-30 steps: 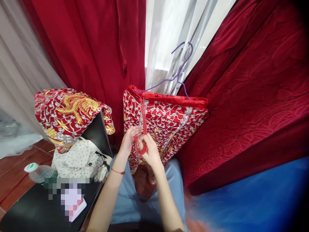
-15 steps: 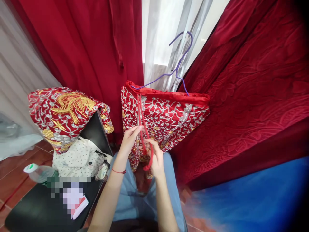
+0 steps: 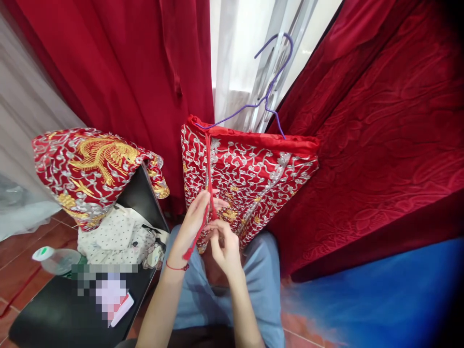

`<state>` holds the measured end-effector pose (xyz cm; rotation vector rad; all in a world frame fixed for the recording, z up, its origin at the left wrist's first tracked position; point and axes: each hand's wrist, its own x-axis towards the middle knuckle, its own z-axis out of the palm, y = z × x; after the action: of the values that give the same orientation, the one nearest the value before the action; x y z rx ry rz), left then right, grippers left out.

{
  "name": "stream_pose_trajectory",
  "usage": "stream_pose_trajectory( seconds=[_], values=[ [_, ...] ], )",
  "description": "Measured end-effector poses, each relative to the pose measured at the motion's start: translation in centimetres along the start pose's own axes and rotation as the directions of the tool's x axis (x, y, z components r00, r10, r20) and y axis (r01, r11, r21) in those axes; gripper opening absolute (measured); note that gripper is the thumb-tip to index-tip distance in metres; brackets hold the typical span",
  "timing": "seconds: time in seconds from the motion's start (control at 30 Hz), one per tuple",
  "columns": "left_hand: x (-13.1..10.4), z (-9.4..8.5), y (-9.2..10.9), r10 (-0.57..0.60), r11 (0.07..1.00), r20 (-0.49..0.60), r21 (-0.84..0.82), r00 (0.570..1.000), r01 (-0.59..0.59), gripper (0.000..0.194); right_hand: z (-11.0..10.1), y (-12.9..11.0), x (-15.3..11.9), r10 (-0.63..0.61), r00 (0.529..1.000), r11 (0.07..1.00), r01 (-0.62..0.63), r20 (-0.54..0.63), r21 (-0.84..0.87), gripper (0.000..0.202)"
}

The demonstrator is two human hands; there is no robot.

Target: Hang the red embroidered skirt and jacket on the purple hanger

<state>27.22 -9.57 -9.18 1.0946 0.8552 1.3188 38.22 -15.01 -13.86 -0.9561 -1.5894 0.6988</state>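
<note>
A red skirt (image 3: 250, 164) with silver and gold embroidery hangs by its red waistband from a purple hanger (image 3: 266, 96). Two strands of a red drawstring (image 3: 209, 164) drop from the waistband near its left end. My left hand (image 3: 195, 215) pinches the strands between thumb and fingers, and one end drapes over it toward the wrist. Just below and to the right, my right hand (image 3: 226, 246) has its fingers curled and pinched at the other strand. Its fingertips partly hide that strand's lower end.
On my left, a black chair (image 3: 47, 309) carries an embroidered red garment (image 3: 105, 159) over its back. A dotted white bag (image 3: 112, 237), a plastic bottle (image 3: 58, 261) and a partly blurred pale item (image 3: 121, 309) rest on its seat. Red curtains (image 3: 380, 159) hang behind and at right.
One cord end, which hung by my right hand, now lies across my left hand toward the wrist. The strands above are drawn closer together. My right hand has shifted slightly left.
</note>
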Motion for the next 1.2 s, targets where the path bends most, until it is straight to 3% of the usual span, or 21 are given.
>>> stream_pose_trajectory(
  seconds=[0.17,0.4,0.5,0.57,0.67,0.73,0.87,1.03,1.2],
  values=[
    [0.3,-0.1,0.1,0.028,0.995,0.03,0.092,0.999,-0.031,0.043,0.0,0.5,1.2,0.13,0.974,0.988,-0.143,-0.184,-0.058,0.016],
    [0.3,-0.3,0.6,0.045,0.991,0.022,0.123,0.999,-0.048,0.033,-0.1,0.8,3.5,0.094,0.982,0.993,-0.104,-0.161,-0.055,0.017],
    [0.3,-0.7,0.4,0.12,0.966,0.021,0.228,0.993,-0.122,0.029,-0.3,0.6,3.7,0.116,0.978,0.993,-0.117,-0.173,0.005,0.014],
    [0.5,-1.1,-0.1,0.227,0.909,-0.065,0.372,0.972,-0.187,0.024,-0.4,0.4,3.6,0.133,0.975,0.991,-0.127,-0.177,0.043,0.015],
    [1.2,-1.5,-0.6,0.3,0.863,-0.245,0.482,0.922,-0.153,0.023,-0.5,-0.1,3.3,0.139,0.978,0.989,-0.13,-0.154,0.067,0.016],
    [2.1,-1.6,-0.4,0.239,0.906,-0.259,0.406,0.936,-0.119,0.025,-0.5,-0.3,3.1,0.139,0.984,0.989,-0.133,-0.114,0.058,0.017],
    [5.3,-1.5,1.8,0.172,0.968,-0.171,0.213,0.97,-0.135,0.031,-0.5,-0.4,2.8,0.145,0.988,0.989,-0.143,-0.059,0.043,0.017],
    [9.6,-1.1,5.4,0.184,0.983,-0.217,0.045,0.959,-0.179,0.062,-0.4,-0.3,2.7,0.14,0.989,0.989,-0.137,-0.045,0.05,0.018],
    [11.4,-0.4,6.5,0.223,0.974,-0.229,0.004,0.948,-0.228,0.046,-0.3,-0.2,2.6,0.137,0.989,0.99,-0.136,-0.047,0.042,0.017]
  ],
)
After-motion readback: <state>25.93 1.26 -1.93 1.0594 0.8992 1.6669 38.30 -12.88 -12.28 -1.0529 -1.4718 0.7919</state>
